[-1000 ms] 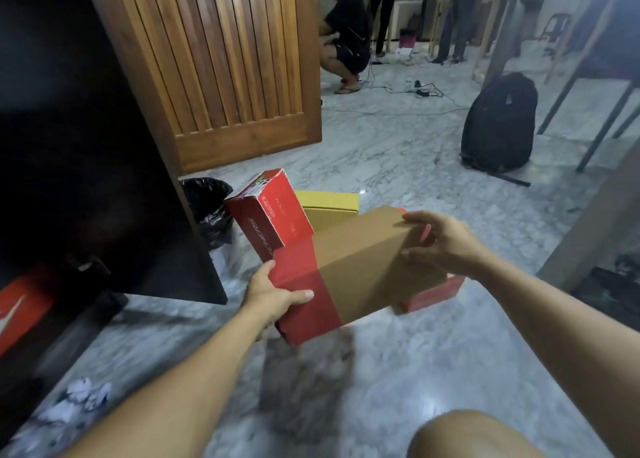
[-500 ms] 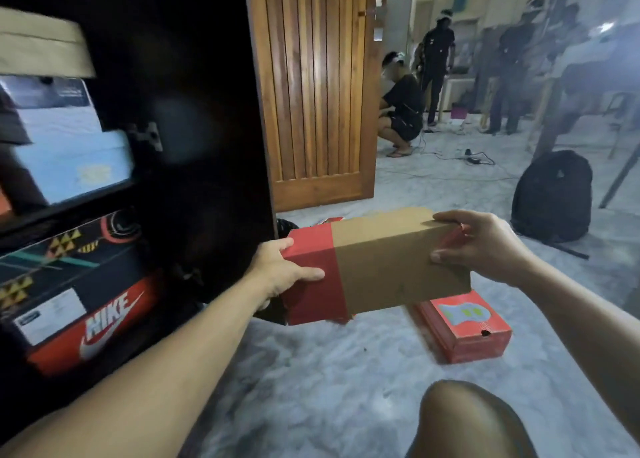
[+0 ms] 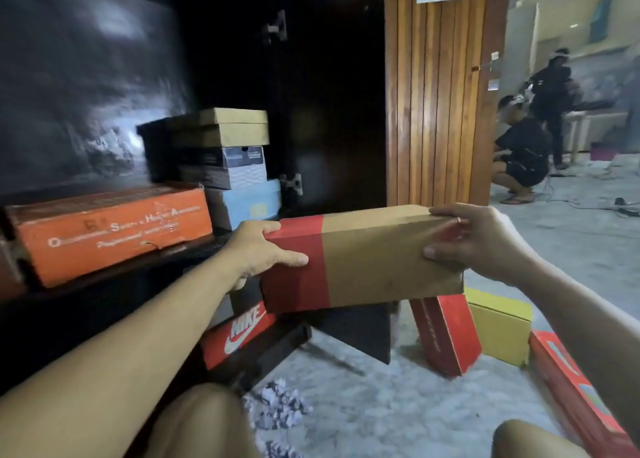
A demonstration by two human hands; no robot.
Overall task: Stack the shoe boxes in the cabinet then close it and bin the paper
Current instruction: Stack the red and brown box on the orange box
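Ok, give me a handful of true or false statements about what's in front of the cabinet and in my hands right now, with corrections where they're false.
1. Both hands hold the brown and red box, the left hand at its red end, the right hand at its brown end. True.
2. The cabinet door is closed. False: it stands open.
3. The orange box lies on a shelf. True.
4. The crumpled paper is binned. False: it lies on the floor.
5. The yellow box sits inside the cabinet. False: it is on the floor.
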